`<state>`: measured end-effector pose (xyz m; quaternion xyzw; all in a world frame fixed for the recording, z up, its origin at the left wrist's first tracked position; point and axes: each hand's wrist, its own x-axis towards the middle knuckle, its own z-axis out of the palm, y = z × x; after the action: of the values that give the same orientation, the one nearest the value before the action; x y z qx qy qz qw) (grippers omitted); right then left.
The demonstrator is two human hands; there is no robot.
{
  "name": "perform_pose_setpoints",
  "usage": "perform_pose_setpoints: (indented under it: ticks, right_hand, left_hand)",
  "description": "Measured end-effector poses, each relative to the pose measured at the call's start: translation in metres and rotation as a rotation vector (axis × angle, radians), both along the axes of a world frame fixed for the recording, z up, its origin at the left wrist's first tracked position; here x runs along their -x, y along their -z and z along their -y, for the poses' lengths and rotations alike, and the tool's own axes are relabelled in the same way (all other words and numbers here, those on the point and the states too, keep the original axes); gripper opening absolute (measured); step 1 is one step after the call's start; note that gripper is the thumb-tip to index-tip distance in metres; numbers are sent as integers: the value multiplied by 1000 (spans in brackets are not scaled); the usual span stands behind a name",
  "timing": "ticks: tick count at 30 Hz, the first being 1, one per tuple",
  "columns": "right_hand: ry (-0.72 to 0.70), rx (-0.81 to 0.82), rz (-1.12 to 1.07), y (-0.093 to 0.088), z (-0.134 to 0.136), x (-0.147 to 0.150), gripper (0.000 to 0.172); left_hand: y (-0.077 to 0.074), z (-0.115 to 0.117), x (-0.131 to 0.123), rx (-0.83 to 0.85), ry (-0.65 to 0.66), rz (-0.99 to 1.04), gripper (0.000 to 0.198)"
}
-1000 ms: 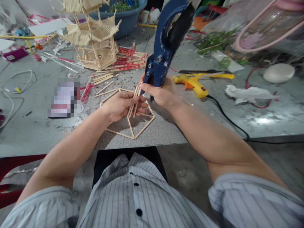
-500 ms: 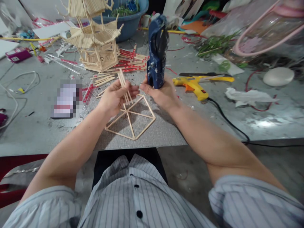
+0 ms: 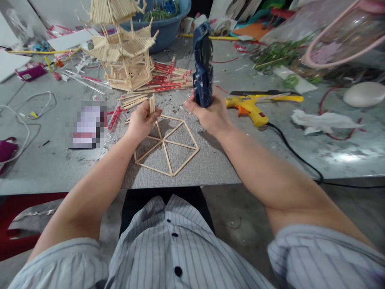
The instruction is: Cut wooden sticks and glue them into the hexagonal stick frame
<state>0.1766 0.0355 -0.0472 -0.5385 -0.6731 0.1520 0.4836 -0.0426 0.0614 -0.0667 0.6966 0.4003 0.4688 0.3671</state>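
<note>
- Although our hands met around the sticks a second ago, they now stand apart, so we judge the small bundle of thin pale wooden sticks [image 3: 152,103] clear of the dark-blue, pale-flecked hand tool [image 3: 203,64].
- Our left hand [image 3: 143,120] grips that bundle at ten o'clock from the flat hexagonal wooden-stick frame [image 3: 163,140]; its long axis runs roughly twelve to six, visible ends toward twelve.
- Our right hand [image 3: 212,116], at two o'clock, wraps around the tool.
</note>
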Motion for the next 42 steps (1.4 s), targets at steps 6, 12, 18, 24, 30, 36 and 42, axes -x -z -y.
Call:
perform_pose_setpoints:
  ticks: [6, 12, 18, 24, 30, 36, 42]
  right_hand:
    - [-18, 66, 62, -8, 5, 1, 23]
    - [-28, 124, 75, -14, 8, 1, 23]
    - [-32, 118, 86, -17, 11, 1, 19]
    - [-71, 94, 98, -18, 11, 1, 20]
    - [-71, 148, 194, -21, 12, 3, 27]
    - [-106, 226, 228, -15, 5, 2, 40]
    - [-198, 283, 293, -23, 11, 0, 43]
  left_hand:
    - [-2, 4, 1, -18, -9, -46, 9]
    - [-8, 10, 5, -20, -88, -142, 12]
    - [-9, 13, 3, 11, -37, -51, 14]
    - [-10, 18, 4, -1, 42, -60, 8]
    - [-9, 17, 5, 9, 78, -20, 9]
    - [-24, 24, 1, 262, 142, 153, 15]
    - [-51, 39, 5, 602, 307, 248, 32]
